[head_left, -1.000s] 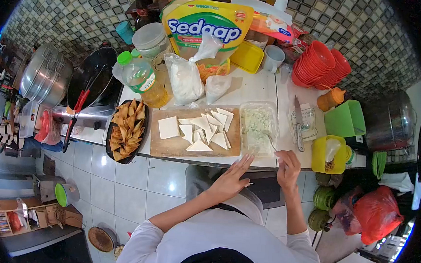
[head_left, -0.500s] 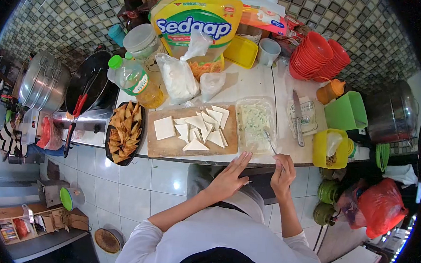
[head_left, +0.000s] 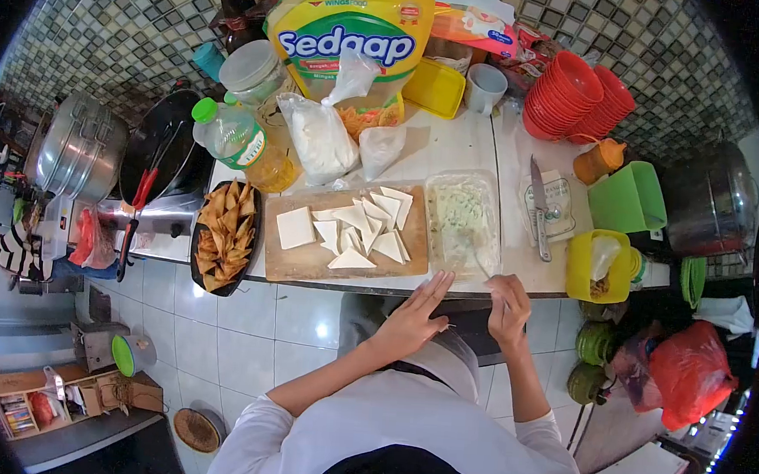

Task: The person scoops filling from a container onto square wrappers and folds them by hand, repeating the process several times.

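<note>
My right hand [head_left: 509,310] is closed round the handle of a spoon [head_left: 485,269], whose front end dips into a clear plastic tub [head_left: 468,209] of pale mixture with green bits. At the tub's near edge rests my left hand [head_left: 414,316], fingers stretched out and holding nothing. Left of the tub lies a wooden board [head_left: 295,265] with white triangular wrapper pieces [head_left: 352,260] and a square stack of wrappers [head_left: 295,228]. Golden fried triangles [head_left: 225,232] fill a black tray [head_left: 196,265] beyond the board.
A knife [head_left: 539,208] lies right of the tub, near a yellow container [head_left: 598,266] and green container [head_left: 627,198]. Behind stand an oil bottle [head_left: 246,148], a bag of white powder [head_left: 320,142], a mug [head_left: 485,89] and red bowls [head_left: 563,100]. A wok [head_left: 164,141] is at left.
My right hand has shifted slightly left with the spoon, and the spoon has moved toward the near right corner inside the tub. My left hand stays in nearly the same place.
</note>
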`<control>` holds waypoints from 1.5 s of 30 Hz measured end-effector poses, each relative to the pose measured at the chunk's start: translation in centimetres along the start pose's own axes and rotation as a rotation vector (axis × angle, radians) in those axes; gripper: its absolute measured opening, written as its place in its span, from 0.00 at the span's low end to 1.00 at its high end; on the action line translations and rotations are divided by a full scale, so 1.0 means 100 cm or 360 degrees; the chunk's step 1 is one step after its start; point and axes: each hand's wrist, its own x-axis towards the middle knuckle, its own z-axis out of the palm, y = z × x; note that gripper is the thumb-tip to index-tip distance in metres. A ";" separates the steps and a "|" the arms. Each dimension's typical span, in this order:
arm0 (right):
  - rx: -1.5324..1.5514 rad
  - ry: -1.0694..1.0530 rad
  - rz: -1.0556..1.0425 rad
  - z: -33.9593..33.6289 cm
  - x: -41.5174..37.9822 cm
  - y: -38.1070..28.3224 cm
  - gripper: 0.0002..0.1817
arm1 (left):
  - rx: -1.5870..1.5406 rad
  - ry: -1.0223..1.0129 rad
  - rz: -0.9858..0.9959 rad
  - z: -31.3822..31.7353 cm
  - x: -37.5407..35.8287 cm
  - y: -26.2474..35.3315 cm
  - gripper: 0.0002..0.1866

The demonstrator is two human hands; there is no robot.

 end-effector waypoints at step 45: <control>0.1443 0.0823 0.1421 -0.036 0.041 -0.008 0.13 | -0.2468 0.0653 -0.1290 -0.046 0.019 0.014 0.15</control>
